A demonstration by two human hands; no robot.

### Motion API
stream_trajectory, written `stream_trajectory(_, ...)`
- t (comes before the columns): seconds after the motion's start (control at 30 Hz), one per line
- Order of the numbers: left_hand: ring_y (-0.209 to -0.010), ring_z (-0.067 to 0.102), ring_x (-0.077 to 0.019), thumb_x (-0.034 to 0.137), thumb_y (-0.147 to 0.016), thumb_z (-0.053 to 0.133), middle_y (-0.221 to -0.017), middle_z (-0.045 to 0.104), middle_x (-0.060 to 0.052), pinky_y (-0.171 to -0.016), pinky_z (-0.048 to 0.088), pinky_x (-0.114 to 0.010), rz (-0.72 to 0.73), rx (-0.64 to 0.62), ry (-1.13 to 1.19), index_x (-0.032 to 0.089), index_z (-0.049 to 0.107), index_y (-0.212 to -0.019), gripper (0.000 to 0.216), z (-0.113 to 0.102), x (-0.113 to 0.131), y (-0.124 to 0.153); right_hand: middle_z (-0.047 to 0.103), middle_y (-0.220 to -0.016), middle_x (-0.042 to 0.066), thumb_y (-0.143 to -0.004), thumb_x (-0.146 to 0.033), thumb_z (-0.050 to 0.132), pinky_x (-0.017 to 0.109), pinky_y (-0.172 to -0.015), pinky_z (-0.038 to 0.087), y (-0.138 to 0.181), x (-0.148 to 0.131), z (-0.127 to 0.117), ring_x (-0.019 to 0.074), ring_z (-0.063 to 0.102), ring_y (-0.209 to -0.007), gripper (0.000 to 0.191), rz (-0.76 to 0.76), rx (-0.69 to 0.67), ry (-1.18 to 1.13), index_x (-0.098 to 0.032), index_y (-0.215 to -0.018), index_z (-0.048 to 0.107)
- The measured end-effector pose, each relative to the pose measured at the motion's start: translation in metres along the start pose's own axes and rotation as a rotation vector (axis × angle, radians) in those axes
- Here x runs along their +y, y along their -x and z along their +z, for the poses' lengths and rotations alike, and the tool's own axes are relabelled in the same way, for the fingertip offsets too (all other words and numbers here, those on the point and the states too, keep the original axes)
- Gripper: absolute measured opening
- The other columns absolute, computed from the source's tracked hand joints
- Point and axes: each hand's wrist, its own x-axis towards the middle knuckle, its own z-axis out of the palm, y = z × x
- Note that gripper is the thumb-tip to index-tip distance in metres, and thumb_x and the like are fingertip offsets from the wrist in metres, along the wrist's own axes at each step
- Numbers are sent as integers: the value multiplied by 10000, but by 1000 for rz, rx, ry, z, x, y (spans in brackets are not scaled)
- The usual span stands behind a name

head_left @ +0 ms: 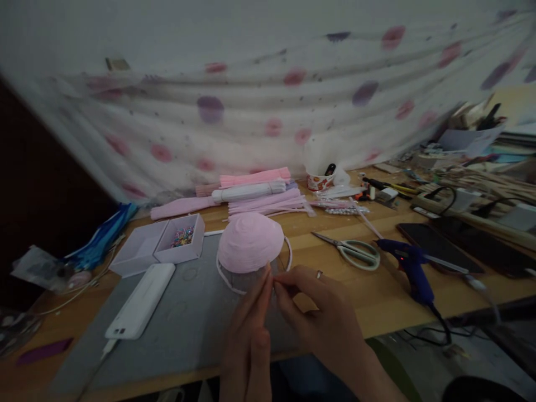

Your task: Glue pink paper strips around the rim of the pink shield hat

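A pink dome-shaped hat form (250, 241) sits on a clear stand over a grey mat (184, 318), with a thin white strand looping round its base. My left hand (250, 340) reaches up to its near edge with the fingers held straight and close together. My right hand (318, 312), a ring on one finger, pinches something thin at the same spot, too small to name. Both hands meet just below the dome's rim.
A white power bank (140, 300) and an open box with coloured beads (178, 239) lie left. Pink and white strip bundles (251, 192) lie behind. Scissors (352, 248), a blue glue gun (412, 268), a phone (435, 245) and clutter are to the right.
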Motion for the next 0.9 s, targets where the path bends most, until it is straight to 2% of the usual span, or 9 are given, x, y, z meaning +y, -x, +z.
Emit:
stream_trajectory(0.13, -1340, 519, -280, 526, -992, 279, -1425, 586, -39, -1142, 406, -506, -59, 1, 124, 306, 597, -1352, 528, 6, -15, -8, 682, -669, -21, -873, -145, 577, 219, -592, 477, 0, 3, 0, 112, 648, -596, 118, -11, 5, 10, -208, -815, 657)
stream_trajectory(0.27, -1246, 607, -281, 526, -967, 415, -1322, 667, -51, -1097, 454, -495, -166, -25, 307, 306, 694, -1227, 441, 14, -31, -17, 668, -656, -29, -865, -153, 580, 217, -592, 477, 1, 8, 0, 107, 630, -586, 112, 20, 34, -18, -207, -790, 644)
stream_trajectory(0.37, -1267, 588, -303, 559, -967, 385, -1347, 649, -72, -1071, 472, -498, -197, -85, 397, 266, 687, -1246, 505, 10, -35, -19, 683, -665, -27, -868, -162, 571, 218, -583, 475, 2, 9, -2, 113, 641, -598, 118, 103, 1, -86, -211, -797, 651)
stream_trajectory(0.47, -1350, 504, -304, 608, -971, 280, -1423, 588, -67, -1133, 400, -485, -184, -160, 510, 244, 665, -1279, 613, 1, -30, -18, 691, -666, -16, -895, -184, 554, 200, -548, 464, 1, 7, -6, 108, 643, -594, 148, 202, -87, -216, -202, -816, 678)
stream_trajectory(0.53, -1361, 491, -288, 594, -976, 284, -1433, 583, -49, -1166, 354, -473, -166, -166, 496, 266, 653, -1292, 586, -3, -25, -16, 685, -667, -12, -901, -201, 555, 189, -536, 467, 0, 6, -8, 103, 634, -588, 151, 256, -121, -293, -193, -839, 693)
stream_trajectory(0.7, -1399, 438, -299, 603, -944, 391, -1465, 551, -55, -1202, 282, -497, -108, -90, 306, 266, 636, -1310, 555, -3, -19, -8, 656, -653, -19, -907, -219, 549, 186, -525, 467, -1, 4, -7, 97, 606, -573, 168, 352, -127, -427, -191, -803, 678)
stream_trajectory(0.9, -1360, 489, -306, 647, -891, 462, -1389, 619, -66, -1172, 343, -503, -175, -135, 290, 267, 684, -1247, 566, -10, -35, -6, 618, -614, -29, -882, -193, 545, 189, -510, 448, -1, 7, -7, 94, 581, -556, 168, 349, -120, -458, -182, -750, 648)
